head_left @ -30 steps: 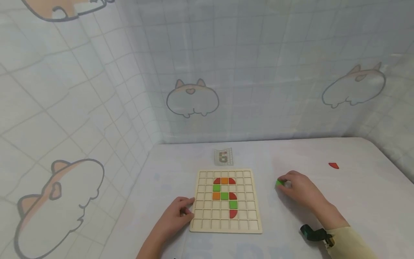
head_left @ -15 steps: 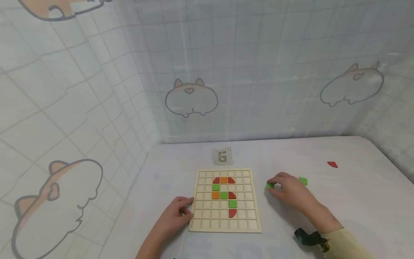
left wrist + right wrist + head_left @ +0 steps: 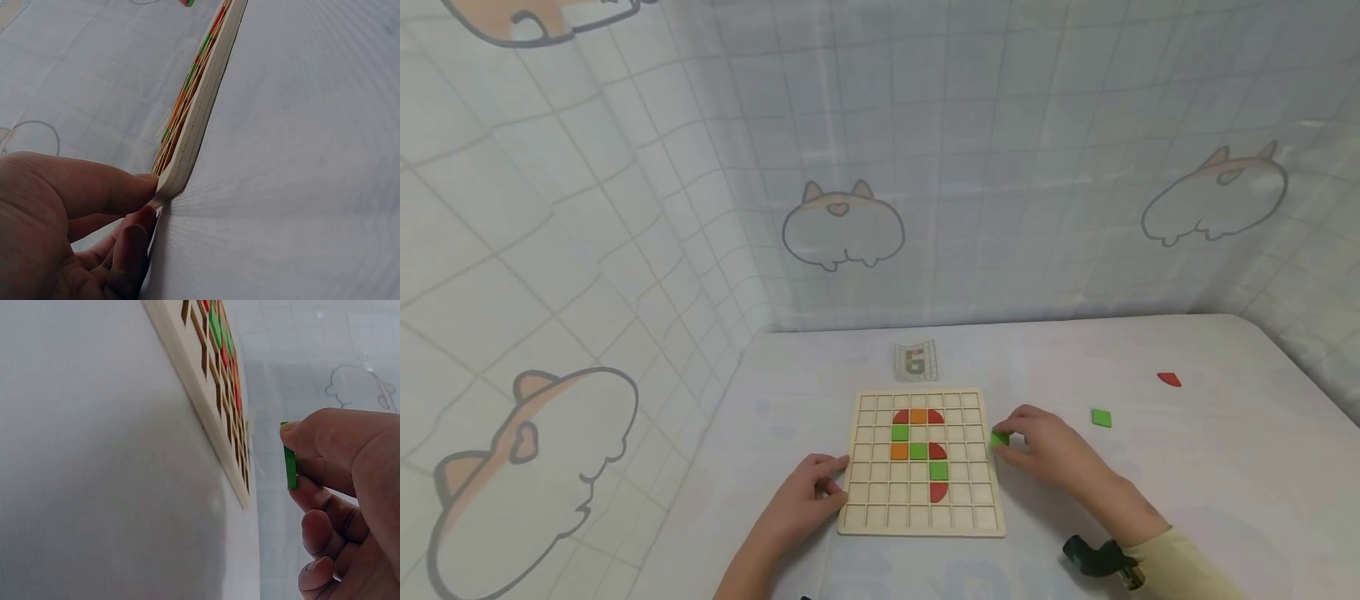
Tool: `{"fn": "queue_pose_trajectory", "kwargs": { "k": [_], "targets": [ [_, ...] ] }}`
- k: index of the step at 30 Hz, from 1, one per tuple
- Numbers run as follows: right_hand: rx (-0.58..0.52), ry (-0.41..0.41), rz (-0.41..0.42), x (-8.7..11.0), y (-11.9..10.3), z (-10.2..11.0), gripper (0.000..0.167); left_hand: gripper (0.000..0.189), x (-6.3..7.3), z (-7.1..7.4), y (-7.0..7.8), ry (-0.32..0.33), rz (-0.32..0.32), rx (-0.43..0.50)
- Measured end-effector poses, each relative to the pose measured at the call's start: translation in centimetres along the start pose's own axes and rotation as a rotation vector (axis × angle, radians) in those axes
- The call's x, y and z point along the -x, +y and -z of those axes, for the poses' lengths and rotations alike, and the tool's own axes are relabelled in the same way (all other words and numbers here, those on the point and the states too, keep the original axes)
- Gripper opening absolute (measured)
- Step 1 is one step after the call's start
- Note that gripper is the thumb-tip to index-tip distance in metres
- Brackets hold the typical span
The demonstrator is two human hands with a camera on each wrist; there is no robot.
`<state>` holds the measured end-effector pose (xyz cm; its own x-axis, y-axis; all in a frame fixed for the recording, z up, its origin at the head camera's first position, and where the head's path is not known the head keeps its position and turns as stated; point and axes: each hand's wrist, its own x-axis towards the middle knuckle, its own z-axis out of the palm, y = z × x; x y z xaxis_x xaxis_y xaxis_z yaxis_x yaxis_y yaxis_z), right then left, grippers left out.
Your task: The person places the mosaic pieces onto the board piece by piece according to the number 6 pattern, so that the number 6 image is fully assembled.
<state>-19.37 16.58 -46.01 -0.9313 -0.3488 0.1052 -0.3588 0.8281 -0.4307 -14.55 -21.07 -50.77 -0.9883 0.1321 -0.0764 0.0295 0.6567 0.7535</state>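
Note:
A pale wooden grid board (image 3: pixel 880 518) lies flat, with red, orange and green tiles in some of its squares. My left hand (image 3: pixel 805 504) rests against its left side, forefinger and thumb tips touching the edge. The left wrist view shows the thumb (image 3: pixel 119 190) right at the board's edge near a corner. Just off the board's right edge, my right hand (image 3: pixel 1048 446) pinches a green square tile (image 3: pixel 999 438) between thumb and fingers. Seen from the right wrist, this green tile (image 3: pixel 290 459) is held edge-on, apart from the board.
Behind the board lies a small clear card (image 3: pixel 915 362) printed with a gridded figure. To the right on the white table (image 3: pixel 1195 467) are another green tile (image 3: pixel 1101 418) and a red quarter-round tile (image 3: pixel 1168 379). A patterned curtain (image 3: pixel 985 208) stands around the table.
My right hand has carried the green tile leftward to the board's right edge. Another green tile, hidden behind the hand before, now shows on the table. The left hand stays in place.

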Motion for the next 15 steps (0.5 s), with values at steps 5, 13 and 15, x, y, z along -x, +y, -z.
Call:
{"fn": "queue_pose_trajectory", "kwargs": {
  "k": [5, 13, 15],
  "targets": [
    [-0.011, -0.004, 0.027, 0.0, -0.9, -0.4, 0.022, 0.052, 0.0, 0.0, 0.2, 0.002, 0.000, -0.002],
    [-0.012, -0.029, 0.070, 0.1, -2.1, -1.5, 0.023, 0.052, 0.1, 0.0, 0.5, 0.000, 0.023, -0.011],
    [-0.012, -0.037, 0.093, 0.1, -2.4, -1.7, 0.023, 0.052, 0.1, 0.0, 0.5, 0.000, 0.027, -0.011]
  ]
}}
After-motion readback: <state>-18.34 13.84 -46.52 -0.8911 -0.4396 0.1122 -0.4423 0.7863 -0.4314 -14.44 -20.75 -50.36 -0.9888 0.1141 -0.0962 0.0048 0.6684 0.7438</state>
